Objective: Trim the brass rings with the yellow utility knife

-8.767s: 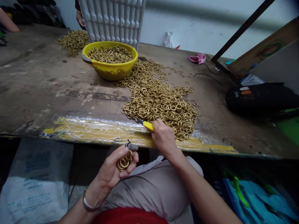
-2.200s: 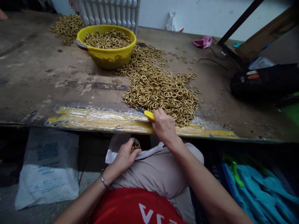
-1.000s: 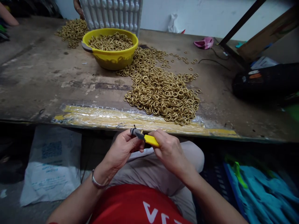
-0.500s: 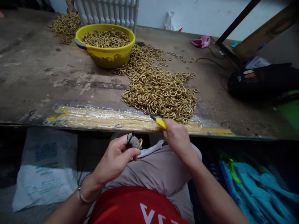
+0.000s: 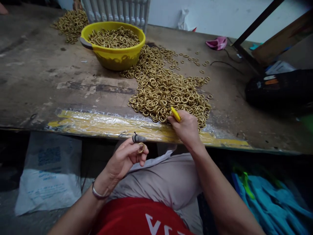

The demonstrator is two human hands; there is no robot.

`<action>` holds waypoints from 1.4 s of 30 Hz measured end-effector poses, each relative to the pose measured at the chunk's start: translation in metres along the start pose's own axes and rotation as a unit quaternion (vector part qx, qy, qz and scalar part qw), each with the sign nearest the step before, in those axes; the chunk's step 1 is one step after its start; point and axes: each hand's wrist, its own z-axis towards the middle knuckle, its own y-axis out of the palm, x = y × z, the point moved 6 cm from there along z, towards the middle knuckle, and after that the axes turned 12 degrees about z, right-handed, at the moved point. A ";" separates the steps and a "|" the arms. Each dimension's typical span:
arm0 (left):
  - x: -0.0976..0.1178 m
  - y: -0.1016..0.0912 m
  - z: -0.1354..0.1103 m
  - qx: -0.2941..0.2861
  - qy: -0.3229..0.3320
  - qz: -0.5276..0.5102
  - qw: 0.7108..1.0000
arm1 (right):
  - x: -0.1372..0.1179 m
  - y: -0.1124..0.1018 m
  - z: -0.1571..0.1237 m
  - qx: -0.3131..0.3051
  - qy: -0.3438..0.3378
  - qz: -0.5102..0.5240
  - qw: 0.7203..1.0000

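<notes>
R hand [image 5: 187, 127], gripping yellow knife [image 5: 175, 114], is now up from taped table edge [image 5: 97, 127] w/ fingertips at ring pile [image 5: 168, 88] (pinching any? can't tell), so loose ones are w/in reach, while L hand [image 5: 124, 158] pinches 1 gold ring [image 5: 142, 148] nearer the lap.

Countless rings [image 5: 163, 98] form two heaps (large heap [image 5: 176, 88] near one o'clock, small heap [image 5: 70, 25] at ten) and fill one yellow bowl [image 5: 119, 59] at eleven. One yellow tool [image 5: 175, 114], one bracelet [image 5: 96, 192], one printed bag [image 5: 50, 178] at eight.
</notes>
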 end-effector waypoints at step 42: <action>0.011 0.015 -0.003 -0.001 0.016 0.220 0.975 | -0.068 0.023 -0.074 -0.175 -0.041 0.325 0.929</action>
